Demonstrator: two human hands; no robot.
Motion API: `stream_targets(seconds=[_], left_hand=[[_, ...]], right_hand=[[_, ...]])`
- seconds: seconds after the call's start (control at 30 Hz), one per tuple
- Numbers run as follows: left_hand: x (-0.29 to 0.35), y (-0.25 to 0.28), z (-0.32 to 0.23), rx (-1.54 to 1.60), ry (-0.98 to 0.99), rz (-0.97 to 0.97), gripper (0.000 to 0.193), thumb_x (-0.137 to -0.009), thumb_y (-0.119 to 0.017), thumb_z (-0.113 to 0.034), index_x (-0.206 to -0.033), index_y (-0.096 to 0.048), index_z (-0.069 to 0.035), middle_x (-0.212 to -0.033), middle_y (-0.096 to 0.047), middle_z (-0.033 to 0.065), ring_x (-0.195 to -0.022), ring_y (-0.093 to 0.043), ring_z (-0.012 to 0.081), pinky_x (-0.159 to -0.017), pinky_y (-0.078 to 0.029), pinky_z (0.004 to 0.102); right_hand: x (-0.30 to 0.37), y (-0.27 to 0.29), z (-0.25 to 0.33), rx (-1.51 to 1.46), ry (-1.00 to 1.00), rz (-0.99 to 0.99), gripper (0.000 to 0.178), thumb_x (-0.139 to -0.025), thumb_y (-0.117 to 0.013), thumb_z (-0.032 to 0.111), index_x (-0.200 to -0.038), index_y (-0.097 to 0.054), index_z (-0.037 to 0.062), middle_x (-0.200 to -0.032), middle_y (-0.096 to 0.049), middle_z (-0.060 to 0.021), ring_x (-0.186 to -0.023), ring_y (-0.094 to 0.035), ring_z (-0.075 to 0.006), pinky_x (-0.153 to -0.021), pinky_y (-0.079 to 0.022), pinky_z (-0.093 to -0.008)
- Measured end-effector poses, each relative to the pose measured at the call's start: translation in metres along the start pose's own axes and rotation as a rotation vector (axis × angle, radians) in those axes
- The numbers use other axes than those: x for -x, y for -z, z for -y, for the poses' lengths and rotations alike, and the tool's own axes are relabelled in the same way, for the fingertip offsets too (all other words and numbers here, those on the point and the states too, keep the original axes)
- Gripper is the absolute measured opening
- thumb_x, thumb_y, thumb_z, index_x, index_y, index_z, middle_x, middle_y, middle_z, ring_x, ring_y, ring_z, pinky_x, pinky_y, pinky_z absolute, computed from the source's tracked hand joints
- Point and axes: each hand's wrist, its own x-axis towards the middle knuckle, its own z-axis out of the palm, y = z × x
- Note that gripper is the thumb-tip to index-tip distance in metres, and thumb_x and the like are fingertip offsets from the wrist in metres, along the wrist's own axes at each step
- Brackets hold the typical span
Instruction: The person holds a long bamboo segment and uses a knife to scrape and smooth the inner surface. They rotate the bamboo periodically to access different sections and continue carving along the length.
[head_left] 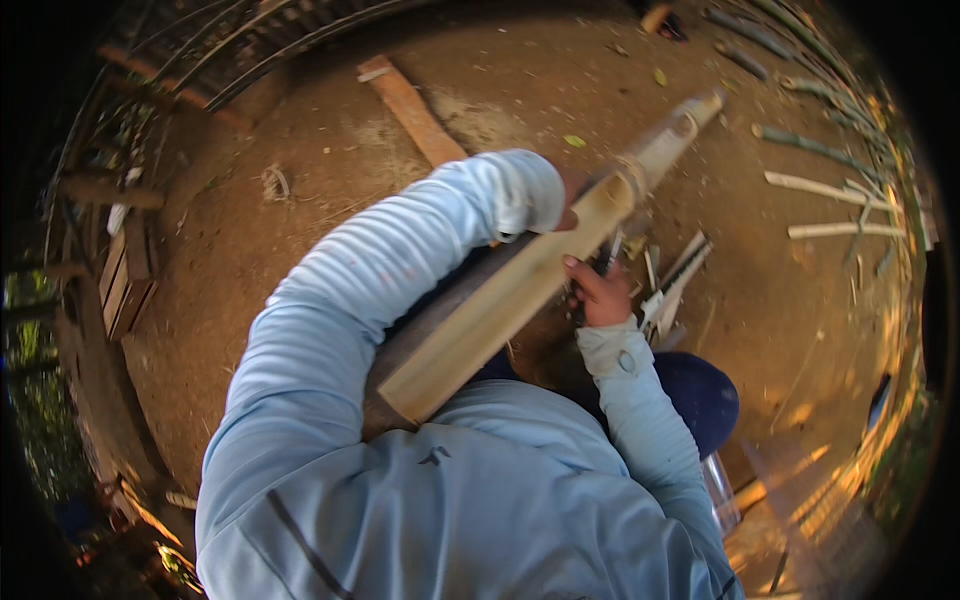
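A long bamboo pole (515, 285) lies slantwise across my lap. Its near part is cut open lengthwise and shows a pale hollow inside, while the far part is still round. My left arm reaches over the pole, and my left hand (572, 205) grips its far edge; the sleeve hides most of the fingers. Close to the pole's right edge, my right hand (603, 297) is closed around the dark handle of a knife (615, 245). The blade points up along the bamboo, and I cannot tell whether it touches.
Split strips (675, 285) lie on the dirt floor right of my right hand. A wooden board (412, 112) lies ahead. Several cut sticks (830, 230) are at the far right, and a wooden crate (128, 275) stands at the left. A dark blue rounded thing (700, 400) is beside my right forearm.
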Motion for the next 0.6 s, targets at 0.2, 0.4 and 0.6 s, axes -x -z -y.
stream_targets(seconds=[0.2,0.4,0.6], left_hand=[[-0.012,-0.002,-0.002,0.148,0.018,0.049,0.093,-0.084,-0.054,-0.067,-0.147,-0.037,-0.001,-0.132,-0.055,0.0288,-0.122,-0.056,0.0395,-0.105,-0.042,0.0407],[-0.037,-0.031,0.014,0.35,0.044,0.047,0.106,-0.081,-0.055,-0.073,-0.147,-0.031,0.008,-0.134,-0.053,0.0302,-0.122,-0.056,0.0356,-0.103,-0.042,0.0382],[-0.071,-0.048,0.037,0.559,-0.068,0.024,0.114,-0.073,-0.057,-0.077,-0.142,-0.036,0.012,-0.138,-0.049,0.0322,-0.129,-0.049,0.0395,-0.109,-0.036,0.0391]], right_hand=[[0.017,0.012,0.003,0.068,-0.052,-0.061,0.047,-0.084,-0.076,0.03,-0.116,-0.053,0.0043,-0.078,-0.056,-0.0004,-0.052,-0.045,-0.0077,-0.043,-0.039,-0.0242],[0.036,0.015,-0.032,0.205,0.103,-0.162,0.054,-0.085,-0.069,0.013,-0.126,-0.037,-0.0017,-0.084,-0.055,-0.0058,-0.068,-0.054,-0.0126,-0.057,-0.046,-0.0275],[0.057,0.02,-0.017,0.164,0.052,-0.084,0.043,-0.09,-0.052,0.0,-0.13,-0.037,0.0033,-0.088,-0.056,-0.0067,-0.074,-0.056,-0.0148,-0.068,-0.048,-0.0291]])
